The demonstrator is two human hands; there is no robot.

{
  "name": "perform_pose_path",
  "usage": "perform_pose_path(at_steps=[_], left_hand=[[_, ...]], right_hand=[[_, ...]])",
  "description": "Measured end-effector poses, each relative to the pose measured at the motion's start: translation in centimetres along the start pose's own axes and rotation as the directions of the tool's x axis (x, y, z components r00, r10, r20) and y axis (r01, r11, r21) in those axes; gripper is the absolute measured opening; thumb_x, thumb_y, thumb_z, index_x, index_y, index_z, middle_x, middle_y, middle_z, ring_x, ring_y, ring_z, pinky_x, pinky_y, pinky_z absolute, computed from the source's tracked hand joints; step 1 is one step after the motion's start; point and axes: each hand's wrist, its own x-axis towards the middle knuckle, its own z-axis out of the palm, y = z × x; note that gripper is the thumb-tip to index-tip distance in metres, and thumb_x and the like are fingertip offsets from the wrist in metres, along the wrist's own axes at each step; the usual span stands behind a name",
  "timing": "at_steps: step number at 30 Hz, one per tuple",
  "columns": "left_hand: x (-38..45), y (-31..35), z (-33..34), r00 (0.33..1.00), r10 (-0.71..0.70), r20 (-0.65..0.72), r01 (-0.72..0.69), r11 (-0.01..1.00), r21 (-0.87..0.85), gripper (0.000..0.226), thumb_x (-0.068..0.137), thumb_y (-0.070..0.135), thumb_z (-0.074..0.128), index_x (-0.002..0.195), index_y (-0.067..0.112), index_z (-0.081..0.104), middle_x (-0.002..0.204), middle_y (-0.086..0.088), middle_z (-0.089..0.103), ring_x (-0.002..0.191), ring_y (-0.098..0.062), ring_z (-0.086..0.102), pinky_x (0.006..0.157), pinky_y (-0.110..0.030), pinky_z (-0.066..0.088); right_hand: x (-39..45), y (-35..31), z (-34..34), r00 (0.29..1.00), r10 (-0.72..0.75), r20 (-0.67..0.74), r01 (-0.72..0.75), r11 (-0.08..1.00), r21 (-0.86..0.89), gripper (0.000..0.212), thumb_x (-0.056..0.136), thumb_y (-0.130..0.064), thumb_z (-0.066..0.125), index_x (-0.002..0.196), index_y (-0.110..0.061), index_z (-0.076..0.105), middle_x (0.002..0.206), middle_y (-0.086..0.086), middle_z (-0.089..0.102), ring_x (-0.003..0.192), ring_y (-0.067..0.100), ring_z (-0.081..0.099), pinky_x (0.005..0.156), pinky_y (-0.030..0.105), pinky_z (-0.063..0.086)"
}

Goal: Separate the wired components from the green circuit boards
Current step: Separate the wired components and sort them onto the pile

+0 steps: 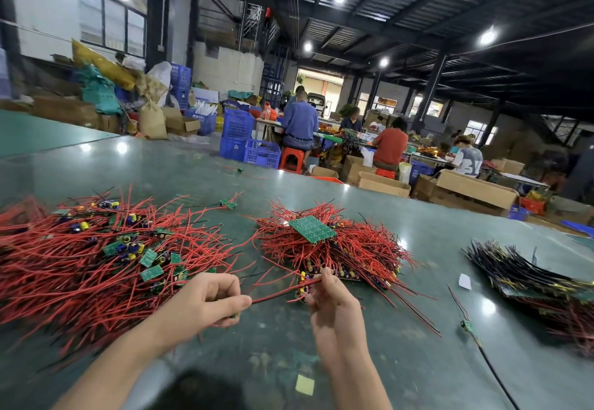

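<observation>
Left hand (212, 300) pinches one end of a red wire (276, 294), fingers curled round it. Right hand (331, 307) grips the other end, at a small board (303, 284) with capacitors, on the near edge of the middle pile (337, 249). Wire taut between hands, just above the table (273, 345). Step looks like pulling a wired piece free of its board. Next likely needs a snap or tug apart, then a drop onto the left pile (112, 255). Bare table lies between the wrists and toward the near edge. Black bundle (530, 274) sits well right, table's far edge beyond the piles.
</observation>
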Motion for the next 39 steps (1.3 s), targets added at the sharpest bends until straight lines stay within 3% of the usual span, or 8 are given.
perform_pose_path(at_steps=[10, 14, 17, 20, 26, 32, 37, 39], left_hand=[[-0.4, -0.3, 1.7, 0.957, -0.145, 0.251, 0.186, 0.972, -0.146, 0.017, 0.076, 0.030, 0.060, 0.081, 0.015, 0.055, 0.063, -0.002, 0.058, 0.040, -0.006, 0.032, 0.037, -0.015, 0.023], [-0.2, 0.1, 1.4, 0.977, 0.056, -0.204, -0.065, 0.997, -0.041, 0.019, 0.076, 0.028, 0.057, 0.079, 0.009, 0.057, 0.060, -0.004, 0.062, 0.043, -0.007, 0.047, 0.045, -0.027, 0.036], [-0.6, 0.0, 0.4, 0.734, 0.346, -0.584, -0.043, 0.882, 0.469, 0.017, 0.079, 0.038, 0.052, 0.080, 0.023, 0.059, 0.059, 0.005, 0.064, 0.057, -0.014, 0.060, 0.057, -0.034, 0.047], [-0.8, 0.1, -1.6, 0.476, 0.613, -0.630, 0.167, 0.640, 0.750, 0.025, 0.087, 0.041, 0.044, 0.086, 0.023, 0.062, 0.054, 0.003, 0.055, 0.047, -0.022, 0.054, 0.046, -0.028, 0.038], [0.5, -3.2, -3.0, 0.735, 0.381, -0.561, 0.465, 0.320, 0.826, 0.052, 0.063, 0.021, 0.084, 0.111, 0.007, 0.069, 0.129, -0.020, 0.056, 0.119, -0.044, 0.038, 0.089, -0.060, 0.030], [0.9, -3.9, -1.3, 0.964, 0.249, -0.087, 0.007, 0.306, 0.952, 0.060, 0.062, 0.009, 0.073, 0.115, 0.035, 0.065, 0.124, 0.018, 0.057, 0.117, -0.019, 0.041, 0.091, -0.052, 0.033], [0.7, -4.9, -0.1, 0.996, 0.083, -0.043, 0.025, 0.202, 0.979, 0.048, 0.058, 0.026, 0.084, 0.100, 0.043, 0.068, 0.105, 0.028, 0.060, 0.104, -0.008, 0.038, 0.083, -0.051, 0.036], [0.9, -5.2, -0.2, 0.993, 0.062, -0.104, 0.086, 0.238, 0.968, 0.040, 0.087, 0.030, 0.061, 0.122, 0.046, 0.052, 0.124, 0.029, 0.047, 0.119, -0.008, 0.032, 0.094, -0.043, 0.018]], right_hand=[[0.4, -1.1, -0.3, 0.998, 0.032, -0.046, -0.027, 0.993, 0.112, 0.020, 0.081, -0.026, 0.058, 0.067, -0.015, 0.066, 0.058, -0.003, 0.056, 0.051, 0.008, 0.047, 0.054, 0.022, 0.035], [0.2, -1.0, -0.3, 0.998, 0.056, 0.004, -0.056, 0.981, 0.188, 0.036, 0.078, -0.046, 0.055, 0.095, -0.016, 0.065, 0.075, -0.002, 0.060, 0.061, 0.013, 0.045, 0.059, 0.025, 0.033], [0.4, -1.3, -0.7, 0.997, 0.083, -0.012, -0.077, 0.968, 0.238, 0.029, 0.087, -0.038, 0.049, 0.097, -0.015, 0.063, 0.077, 0.001, 0.057, 0.063, 0.016, 0.044, 0.060, 0.027, 0.031], [0.4, -1.2, -0.6, 0.995, 0.098, -0.028, -0.089, 0.968, 0.233, 0.022, 0.085, -0.029, 0.050, 0.092, -0.013, 0.064, 0.075, 0.002, 0.057, 0.062, 0.016, 0.043, 0.059, 0.027, 0.030], [-0.1, -0.6, 0.1, 0.995, 0.103, 0.008, -0.103, 0.979, 0.179, 0.024, 0.072, -0.025, 0.055, 0.089, -0.012, 0.066, 0.071, 0.001, 0.061, 0.061, 0.015, 0.044, 0.058, 0.027, 0.030], [-0.3, -0.4, 0.1, 0.996, 0.089, 0.010, -0.089, 0.983, 0.160, 0.020, 0.074, -0.018, 0.054, 0.088, -0.011, 0.067, 0.071, 0.002, 0.060, 0.061, 0.016, 0.045, 0.058, 0.026, 0.030], [-0.2, -0.2, 0.0, 0.996, 0.091, 0.024, -0.094, 0.984, 0.152, 0.021, 0.073, -0.018, 0.054, 0.089, -0.011, 0.065, 0.068, 0.001, 0.058, 0.057, 0.015, 0.046, 0.056, 0.026, 0.031], [-0.2, -0.1, 0.0, 0.996, 0.082, 0.035, -0.086, 0.987, 0.134, 0.020, 0.072, -0.018, 0.054, 0.088, -0.011, 0.065, 0.067, 0.000, 0.058, 0.056, 0.014, 0.046, 0.055, 0.025, 0.032]])
